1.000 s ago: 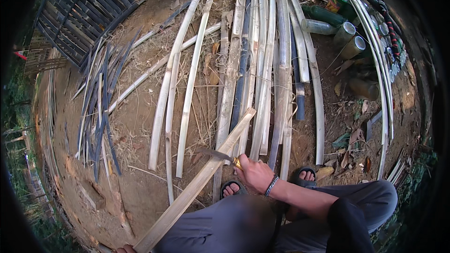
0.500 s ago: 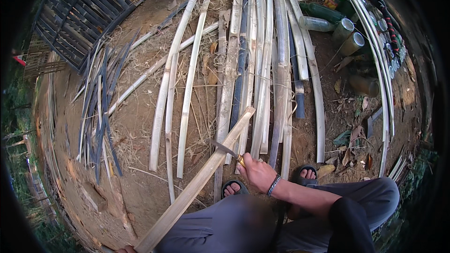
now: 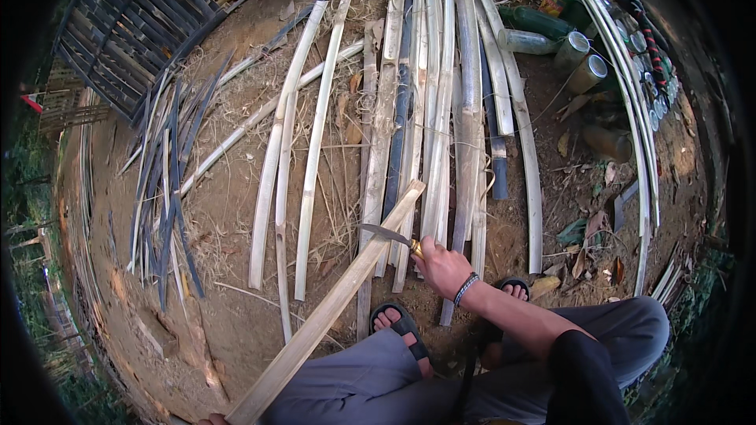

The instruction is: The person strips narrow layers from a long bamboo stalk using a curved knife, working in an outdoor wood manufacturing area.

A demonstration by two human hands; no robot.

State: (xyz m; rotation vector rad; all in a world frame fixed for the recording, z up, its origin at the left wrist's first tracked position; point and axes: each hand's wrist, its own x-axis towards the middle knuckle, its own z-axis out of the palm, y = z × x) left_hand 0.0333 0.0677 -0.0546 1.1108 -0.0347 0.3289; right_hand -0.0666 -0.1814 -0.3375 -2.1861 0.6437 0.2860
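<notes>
A pale split bamboo strip (image 3: 331, 299) slants from the lower edge, across my left thigh, to a tip over the other strips. At its lower end my left hand (image 3: 213, 420) grips it; only a few fingers show at the picture's rim. My right hand (image 3: 442, 271), with a dark bracelet at the wrist, is closed round the yellowish handle of a knife (image 3: 386, 232). The knife's curved dark blade lies across the strip near its far end and seems to touch it.
Several long bamboo strips (image 3: 383, 134) lie lengthwise on the dirt ahead. Thin dark slivers (image 3: 169, 189) are heaped at the left, by a slatted bamboo panel (image 3: 134, 24). Glass bottles (image 3: 589, 75) and dry leaves (image 3: 587, 240) lie at the right. My sandaled feet (image 3: 396, 323) are close by.
My right hand and the knife have moved a little farther along the strip, away from me. The strip and my left hand have stayed nearly in place.
</notes>
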